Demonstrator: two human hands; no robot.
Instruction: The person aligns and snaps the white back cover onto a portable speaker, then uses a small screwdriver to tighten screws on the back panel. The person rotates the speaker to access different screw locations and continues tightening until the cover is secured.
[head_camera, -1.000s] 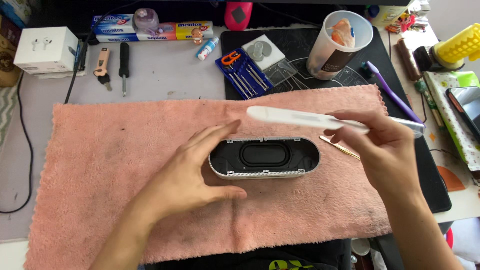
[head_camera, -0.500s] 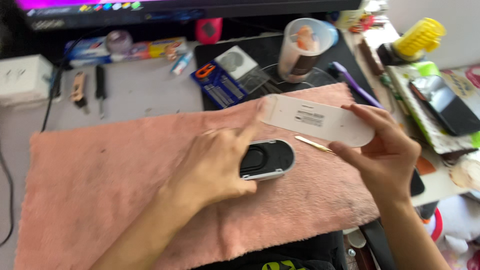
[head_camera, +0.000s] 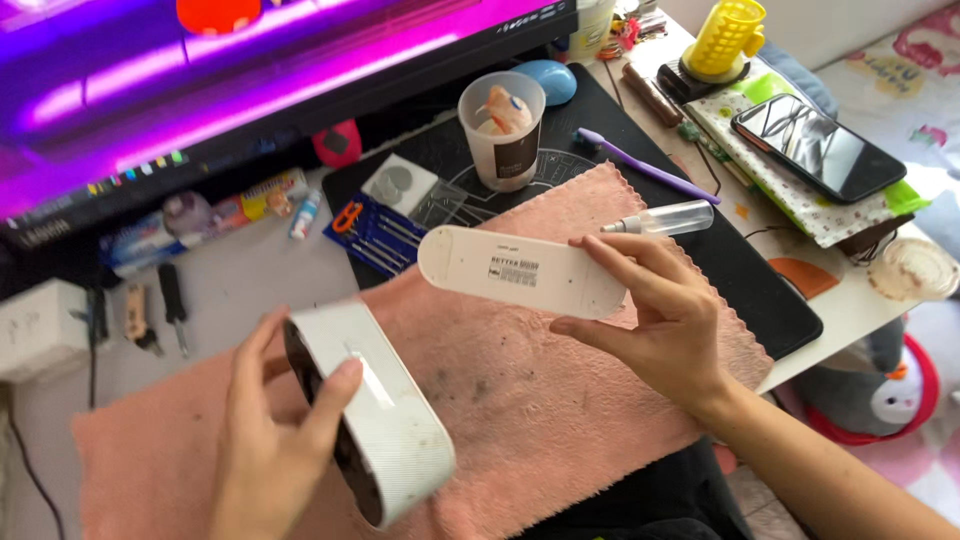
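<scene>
My left hand (head_camera: 270, 440) grips a white oval speaker body (head_camera: 375, 420), lifted off the pink towel (head_camera: 520, 390) and tilted on its side, its dark open face turned left. My right hand (head_camera: 660, 315) holds the speaker's flat white oval cover panel (head_camera: 520, 270) by its right end, label side up, above the towel. The two parts are apart, the panel up and to the right of the body.
A clear cup (head_camera: 502, 130), a blue screwdriver set (head_camera: 375, 230), a purple tool (head_camera: 645, 165), a small spray bottle (head_camera: 670, 218) and a phone (head_camera: 815, 145) lie behind and right. A glowing monitor (head_camera: 250, 90) stands at the back. The desk edge runs at right.
My left hand has picked the speaker body up off the towel and turned it on its side. My right hand has flipped the cover panel flat. The camera has swung to the right.
</scene>
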